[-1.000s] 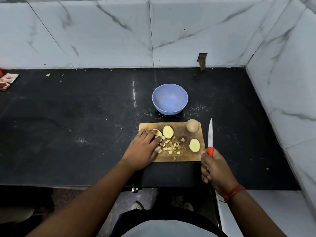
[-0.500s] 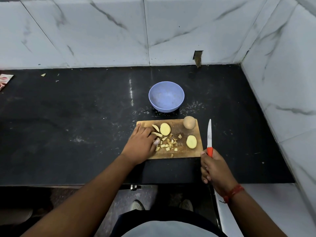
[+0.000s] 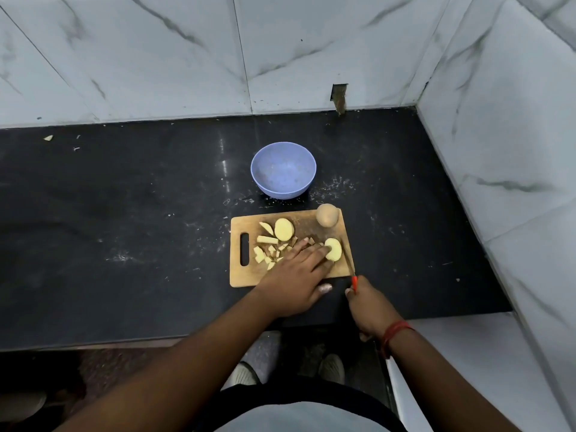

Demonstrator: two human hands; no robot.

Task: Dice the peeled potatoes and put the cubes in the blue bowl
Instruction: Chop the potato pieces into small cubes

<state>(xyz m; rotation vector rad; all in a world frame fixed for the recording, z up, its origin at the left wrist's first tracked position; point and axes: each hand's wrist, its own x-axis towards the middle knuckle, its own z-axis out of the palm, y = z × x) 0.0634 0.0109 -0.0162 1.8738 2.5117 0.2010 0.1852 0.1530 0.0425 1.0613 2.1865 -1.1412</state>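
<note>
The left hand [image 3: 296, 275] lies flat, fingers straight on the potato half [image 3: 334, 249], while the right hand [image 3: 369, 307] grips the knife [image 3: 348, 260] just beside it, so a slip may cut the fingertips.

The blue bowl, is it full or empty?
Empty. The blue bowl shows only its bare inside; the potato cubes lie on the cutting board.

Your left hand [image 3: 294, 277] lies flat, fingers straight, reaching across the cutting board [image 3: 246, 275]; your right hand [image 3: 371, 310] grips a handle just off the board's near right corner.
</note>
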